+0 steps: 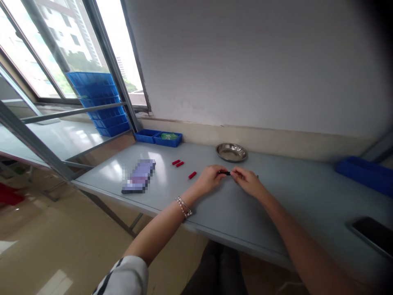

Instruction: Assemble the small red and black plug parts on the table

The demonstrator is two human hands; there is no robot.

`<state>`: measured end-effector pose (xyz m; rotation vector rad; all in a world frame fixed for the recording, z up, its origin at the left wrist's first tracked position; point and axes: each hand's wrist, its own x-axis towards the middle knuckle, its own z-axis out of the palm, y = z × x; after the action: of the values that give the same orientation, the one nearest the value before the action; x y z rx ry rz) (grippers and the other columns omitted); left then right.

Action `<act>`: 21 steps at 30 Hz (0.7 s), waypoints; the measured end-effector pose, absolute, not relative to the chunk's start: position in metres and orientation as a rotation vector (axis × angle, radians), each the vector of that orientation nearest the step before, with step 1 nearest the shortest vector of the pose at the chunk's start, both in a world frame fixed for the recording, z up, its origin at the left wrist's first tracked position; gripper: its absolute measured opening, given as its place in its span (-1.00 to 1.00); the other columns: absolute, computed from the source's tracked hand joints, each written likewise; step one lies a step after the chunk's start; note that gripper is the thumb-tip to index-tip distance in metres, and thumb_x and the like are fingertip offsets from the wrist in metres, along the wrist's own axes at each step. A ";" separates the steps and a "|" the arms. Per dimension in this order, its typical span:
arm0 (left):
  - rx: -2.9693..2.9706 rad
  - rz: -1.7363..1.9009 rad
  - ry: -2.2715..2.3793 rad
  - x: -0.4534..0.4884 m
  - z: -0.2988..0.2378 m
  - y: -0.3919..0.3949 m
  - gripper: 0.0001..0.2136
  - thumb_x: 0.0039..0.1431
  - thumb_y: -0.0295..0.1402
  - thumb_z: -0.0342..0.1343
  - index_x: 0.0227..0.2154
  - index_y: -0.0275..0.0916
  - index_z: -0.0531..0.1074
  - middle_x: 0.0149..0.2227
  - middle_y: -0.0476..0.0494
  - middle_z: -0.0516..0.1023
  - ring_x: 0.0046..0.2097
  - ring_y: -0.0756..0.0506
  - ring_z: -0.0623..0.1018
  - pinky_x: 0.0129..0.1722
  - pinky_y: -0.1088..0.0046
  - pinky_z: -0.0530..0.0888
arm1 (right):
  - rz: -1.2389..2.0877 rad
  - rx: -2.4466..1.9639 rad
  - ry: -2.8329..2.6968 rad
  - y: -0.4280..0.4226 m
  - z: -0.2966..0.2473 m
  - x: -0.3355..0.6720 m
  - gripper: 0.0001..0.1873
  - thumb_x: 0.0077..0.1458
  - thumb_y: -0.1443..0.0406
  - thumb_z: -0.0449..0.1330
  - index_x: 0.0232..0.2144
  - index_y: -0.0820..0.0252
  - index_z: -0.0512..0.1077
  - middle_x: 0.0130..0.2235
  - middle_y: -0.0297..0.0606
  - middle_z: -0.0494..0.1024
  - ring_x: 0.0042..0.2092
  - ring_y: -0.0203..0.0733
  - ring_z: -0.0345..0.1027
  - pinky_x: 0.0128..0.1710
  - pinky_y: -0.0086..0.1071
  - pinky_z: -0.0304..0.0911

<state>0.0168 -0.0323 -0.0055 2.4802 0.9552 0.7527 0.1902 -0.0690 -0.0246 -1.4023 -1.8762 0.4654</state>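
- Left hand (210,177): its grip is pinched narrow on the left end of a small black piece (225,173), fingers curled, wrist resting on the worktop (294,192). A beaded bracelet (184,207) circles the wrist.
- Right hand (248,180): its grip is pinched narrow on the right end of the same black piece, so that the two hands meet over it, fingertips almost touching.
- Small black piece: held between both hands just above the worktop, near the middle of the surface; too small to tell its exact shape.
- Single red piece (192,175): lies on the worktop just left of the left hand.
- Pair of red pieces (177,163): lie side by side farther left, apart from the single one.
- Metal dish (231,152): stands on the worktop behind the hands, near the wall.
- Blurred flat object (139,176): lies toward the left edge of the worktop.
- Two small blue trays (159,137): stand at the far left corner; the right one holds something green.
- Stack of blue crates (98,102): stands by the window.
- Blue bin (365,174): at the far right.
- Dark phone (373,233): lies at the near right edge.
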 end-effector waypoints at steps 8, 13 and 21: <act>2.663 0.831 0.949 0.012 -0.007 -0.026 -0.76 0.20 -0.38 -0.11 -0.15 -0.22 0.40 -0.16 -0.10 0.48 -0.20 -0.01 0.46 -0.19 0.52 0.37 | 0.484 -1.419 -1.794 -0.067 -0.026 0.189 -0.61 0.09 0.06 -0.14 -0.64 0.14 0.13 -0.63 -0.39 0.22 -0.54 -0.29 0.12 -0.50 -0.44 0.04; 2.337 0.873 1.952 -0.043 0.013 0.028 -0.73 0.20 -0.39 -0.17 -0.13 -0.21 0.38 -0.10 -0.18 0.43 -0.04 -0.12 0.38 -0.06 0.40 0.30 | 0.199 -1.729 -1.525 -0.062 -0.025 0.235 -0.68 -0.02 0.04 0.01 -0.43 0.17 0.29 -0.58 -0.35 0.32 -0.52 -0.24 0.19 -0.46 -0.41 0.06; 1.875 0.461 2.304 -0.111 -0.004 0.083 -0.78 0.07 -0.42 -0.03 -0.24 -0.31 0.44 -0.13 -0.37 0.45 -0.06 -0.27 0.41 -0.20 0.20 0.38 | 0.065 -2.030 -1.395 -0.059 -0.026 0.274 -0.76 -0.06 0.18 0.06 -0.46 0.23 0.40 -0.58 -0.30 0.35 -0.49 -0.22 0.24 -0.44 -0.41 0.09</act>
<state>-0.1111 0.0833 -0.0043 1.8754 2.3043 0.4609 0.2740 -0.0587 -0.0263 -2.0302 -1.3947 0.0650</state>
